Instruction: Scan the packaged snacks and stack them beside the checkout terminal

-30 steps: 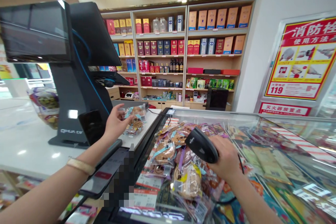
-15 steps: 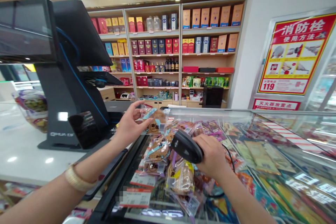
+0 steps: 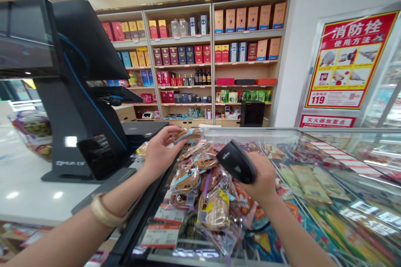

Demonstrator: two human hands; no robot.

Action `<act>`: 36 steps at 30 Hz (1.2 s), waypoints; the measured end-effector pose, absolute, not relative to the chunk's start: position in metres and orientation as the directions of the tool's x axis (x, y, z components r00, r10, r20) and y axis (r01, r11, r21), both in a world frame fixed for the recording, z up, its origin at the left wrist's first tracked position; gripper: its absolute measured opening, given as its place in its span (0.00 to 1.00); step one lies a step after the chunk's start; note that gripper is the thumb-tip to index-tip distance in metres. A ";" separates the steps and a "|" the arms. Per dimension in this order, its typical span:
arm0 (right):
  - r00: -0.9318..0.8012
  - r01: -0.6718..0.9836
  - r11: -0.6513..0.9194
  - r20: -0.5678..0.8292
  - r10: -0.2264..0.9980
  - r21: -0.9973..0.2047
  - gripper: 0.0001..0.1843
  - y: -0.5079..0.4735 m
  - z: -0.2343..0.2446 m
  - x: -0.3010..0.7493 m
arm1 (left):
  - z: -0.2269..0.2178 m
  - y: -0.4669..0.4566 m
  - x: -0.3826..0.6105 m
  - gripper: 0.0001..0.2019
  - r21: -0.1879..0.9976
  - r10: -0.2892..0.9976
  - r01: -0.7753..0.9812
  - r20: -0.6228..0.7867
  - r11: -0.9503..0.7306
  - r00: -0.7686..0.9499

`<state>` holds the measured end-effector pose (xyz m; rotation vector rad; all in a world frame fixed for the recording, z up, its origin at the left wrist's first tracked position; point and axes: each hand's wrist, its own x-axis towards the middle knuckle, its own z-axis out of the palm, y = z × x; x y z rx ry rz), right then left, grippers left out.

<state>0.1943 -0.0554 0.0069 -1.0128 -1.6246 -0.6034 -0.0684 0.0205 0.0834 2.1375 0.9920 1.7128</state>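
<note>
One snack pack (image 3: 189, 134) at half-curled left fingers (image 3: 169, 131), hold unclear; right fingers (image 3: 260, 162) wrapped round scanner (image 3: 236, 162); likely adding pack to pile (image 3: 206, 181), next needs clean release

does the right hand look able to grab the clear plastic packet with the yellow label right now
Probably not as it stands: the right hand is wrapped around a black handheld scanner. Otherwise the way looks free, since the yellow-labelled packet lies uncovered.
</note>
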 end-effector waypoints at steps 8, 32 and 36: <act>0.112 0.866 0.460 0.972 0.208 -0.198 0.06 -0.050 0.009 0.212 | 0.055 0.037 -0.013 0.13 0.150 0.365 0.447 0.818 -0.882 0.445; -0.036 0.878 0.474 0.978 0.204 -0.066 0.08 -0.048 0.001 0.211 | 0.036 0.122 -0.185 0.43 0.321 0.887 0.921 0.326 0.222 -0.327; -0.057 0.880 0.473 0.977 0.206 -0.049 0.08 -0.048 0.001 0.210 | 0.023 0.135 -0.201 0.49 0.333 0.875 0.872 0.205 0.358 -0.438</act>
